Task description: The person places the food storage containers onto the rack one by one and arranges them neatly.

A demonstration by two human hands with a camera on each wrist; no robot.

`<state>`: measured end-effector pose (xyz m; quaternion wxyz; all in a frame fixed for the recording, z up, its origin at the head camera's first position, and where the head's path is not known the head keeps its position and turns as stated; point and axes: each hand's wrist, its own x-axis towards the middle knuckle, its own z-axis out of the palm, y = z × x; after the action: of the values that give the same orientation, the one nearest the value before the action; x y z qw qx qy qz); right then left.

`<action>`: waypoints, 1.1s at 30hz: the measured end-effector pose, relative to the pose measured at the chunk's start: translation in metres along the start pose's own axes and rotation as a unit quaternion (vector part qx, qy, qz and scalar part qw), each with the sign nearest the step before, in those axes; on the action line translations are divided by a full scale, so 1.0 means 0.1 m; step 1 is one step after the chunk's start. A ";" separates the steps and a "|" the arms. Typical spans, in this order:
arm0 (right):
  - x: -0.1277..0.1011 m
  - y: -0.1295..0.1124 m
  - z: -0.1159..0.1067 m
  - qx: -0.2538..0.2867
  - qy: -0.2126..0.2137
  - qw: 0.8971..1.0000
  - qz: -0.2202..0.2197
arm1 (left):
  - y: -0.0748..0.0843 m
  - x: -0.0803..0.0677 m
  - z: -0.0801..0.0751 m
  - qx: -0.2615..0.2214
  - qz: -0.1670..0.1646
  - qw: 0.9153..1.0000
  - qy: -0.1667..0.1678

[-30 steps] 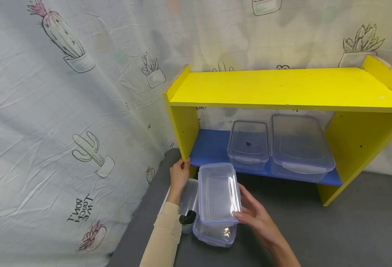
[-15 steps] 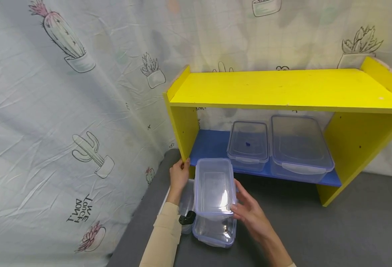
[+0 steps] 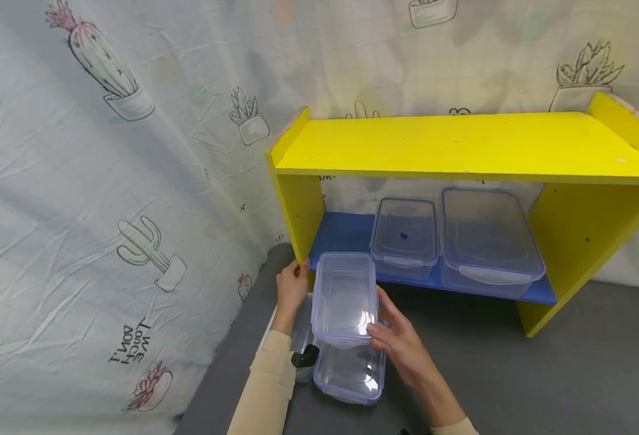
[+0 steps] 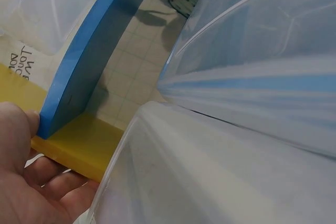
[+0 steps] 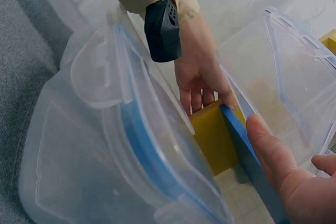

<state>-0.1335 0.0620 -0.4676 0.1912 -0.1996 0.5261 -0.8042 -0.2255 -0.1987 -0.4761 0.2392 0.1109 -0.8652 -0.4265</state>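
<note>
My left hand (image 3: 292,287) grips the lower front corner of the yellow shelf unit (image 3: 297,217), where its side panel meets the blue shelf board (image 3: 343,235). In the left wrist view the thumb lies on the blue board, with the fingers behind the yellow panel. My right hand (image 3: 406,347) holds a clear lidded food container (image 3: 343,296) by its right front corner, thumb on the lid. This container is tilted in front of the blue board's left end. Below it, a second lidded food container (image 3: 349,377) rests on the grey surface, partly covered in the head view.
Another clear container (image 3: 301,329) stands behind the left forearm, mostly hidden. On the blue board sit a medium lidded container (image 3: 404,232) and a larger one (image 3: 488,229) to its right. The unit's yellow top (image 3: 460,142) overhangs them. A patterned curtain (image 3: 199,151) hangs behind.
My right hand has carried the held container a little left and up toward the shelf board, uncovering more of the container below. My left hand has stayed on the shelf corner.
</note>
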 end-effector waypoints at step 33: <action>0.30 -0.14 0.26 0.045 0.141 0.985 0.088 | -0.04 0.00 0.01 0.008 0.005 1.000 0.001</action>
<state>-0.1469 0.0311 -0.4414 0.1938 -0.0283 0.5270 -0.8270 -0.2261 -0.2003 -0.4799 0.2411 0.1092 -0.8688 -0.4184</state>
